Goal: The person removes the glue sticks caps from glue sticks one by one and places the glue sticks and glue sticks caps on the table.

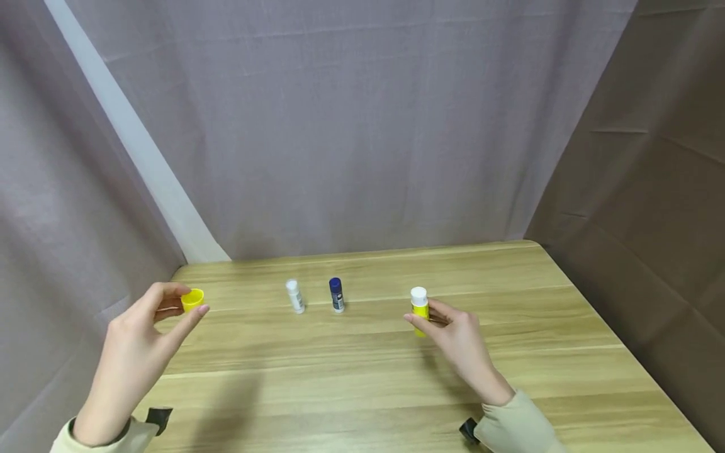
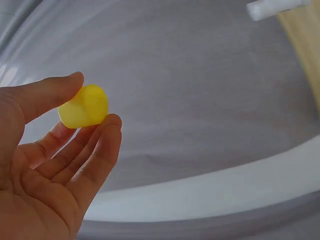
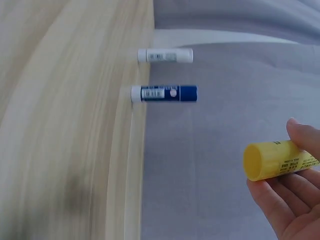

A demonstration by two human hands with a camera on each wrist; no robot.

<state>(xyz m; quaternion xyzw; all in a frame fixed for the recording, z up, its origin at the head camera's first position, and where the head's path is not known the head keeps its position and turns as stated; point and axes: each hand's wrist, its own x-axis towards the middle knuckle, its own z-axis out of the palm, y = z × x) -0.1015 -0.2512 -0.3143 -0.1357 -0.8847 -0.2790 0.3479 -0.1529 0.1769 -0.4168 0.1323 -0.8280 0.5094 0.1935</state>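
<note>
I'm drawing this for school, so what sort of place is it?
Maybe a little curtained-off work spot: there's a wood-grain table, grey cloth hanging behind it, and a white tube and a blue tube standing on top.

Table (image 1: 351, 384): two sticks standing.
You have a pale wood-grain top, far right corner rounded. Toward its far edge, left of your centre line, stand a white stick (image 1: 295, 296) and, near it on the right but apart, a blue stick (image 1: 337, 295) with white base. Both upright, both labelled.
</note>
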